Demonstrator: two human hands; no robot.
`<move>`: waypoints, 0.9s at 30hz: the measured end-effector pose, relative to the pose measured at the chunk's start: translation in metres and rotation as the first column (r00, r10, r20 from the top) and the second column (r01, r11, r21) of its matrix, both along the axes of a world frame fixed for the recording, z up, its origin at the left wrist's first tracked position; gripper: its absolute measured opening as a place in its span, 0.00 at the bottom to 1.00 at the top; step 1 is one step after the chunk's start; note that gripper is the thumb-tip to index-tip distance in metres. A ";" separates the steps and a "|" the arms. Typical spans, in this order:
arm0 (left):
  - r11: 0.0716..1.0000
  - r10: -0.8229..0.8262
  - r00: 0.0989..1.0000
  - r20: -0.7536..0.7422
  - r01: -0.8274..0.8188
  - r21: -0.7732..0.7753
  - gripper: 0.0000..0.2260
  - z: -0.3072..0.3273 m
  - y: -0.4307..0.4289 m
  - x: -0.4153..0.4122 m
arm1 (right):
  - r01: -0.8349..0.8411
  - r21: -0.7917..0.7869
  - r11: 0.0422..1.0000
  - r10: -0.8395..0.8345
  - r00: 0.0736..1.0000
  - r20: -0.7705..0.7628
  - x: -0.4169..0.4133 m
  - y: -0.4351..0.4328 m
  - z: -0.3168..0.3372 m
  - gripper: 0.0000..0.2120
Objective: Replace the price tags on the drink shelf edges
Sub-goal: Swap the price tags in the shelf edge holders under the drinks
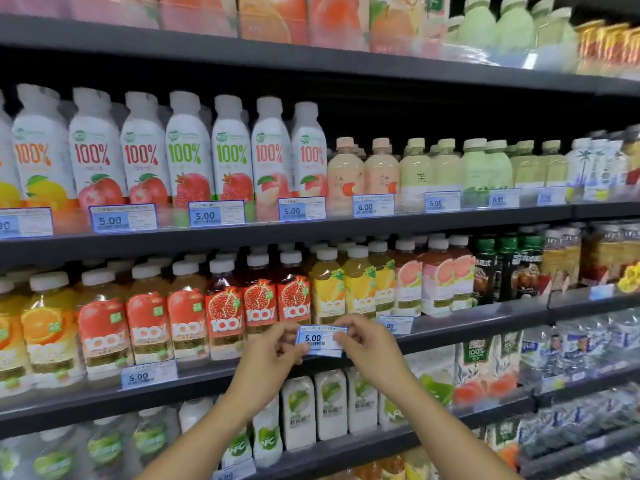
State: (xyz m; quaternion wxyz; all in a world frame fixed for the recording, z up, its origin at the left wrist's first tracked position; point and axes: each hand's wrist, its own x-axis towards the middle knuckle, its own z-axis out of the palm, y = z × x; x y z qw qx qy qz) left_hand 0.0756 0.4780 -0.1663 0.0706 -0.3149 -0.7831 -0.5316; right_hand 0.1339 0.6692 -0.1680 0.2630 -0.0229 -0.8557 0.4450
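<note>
Your left hand [273,349] and right hand [369,348] each pinch an end of the price tag [320,341] in the fingers, right at the shelf edge [467,327] below the pomegranate bottles [259,303]. Keep it level and seat the lower edge first. You hold one tag, two more show plainly along this edge, and three pomegranate bottles front the row.

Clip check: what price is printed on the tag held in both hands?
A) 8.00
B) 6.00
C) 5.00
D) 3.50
C: the tag, pinched at its ends by the left hand and the right hand, reads 5.00 in its blue field.
</note>
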 end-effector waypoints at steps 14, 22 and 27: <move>0.959 0.183 0.914 -0.361 -0.247 -0.138 0.04 -0.031 0.175 0.025 | 0.006 0.001 1.000 -0.006 1.000 0.010 0.039 0.196 -0.016 0.05; 0.843 0.257 0.685 -0.682 -0.504 -0.188 0.03 -0.041 0.201 0.005 | -0.008 -0.117 0.993 0.013 0.999 0.044 0.052 0.229 -0.023 0.06; 0.850 0.267 0.701 -0.661 -0.494 -0.182 0.06 -0.039 0.208 -0.005 | -0.001 -0.182 0.983 0.012 0.998 0.060 0.055 0.238 -0.022 0.06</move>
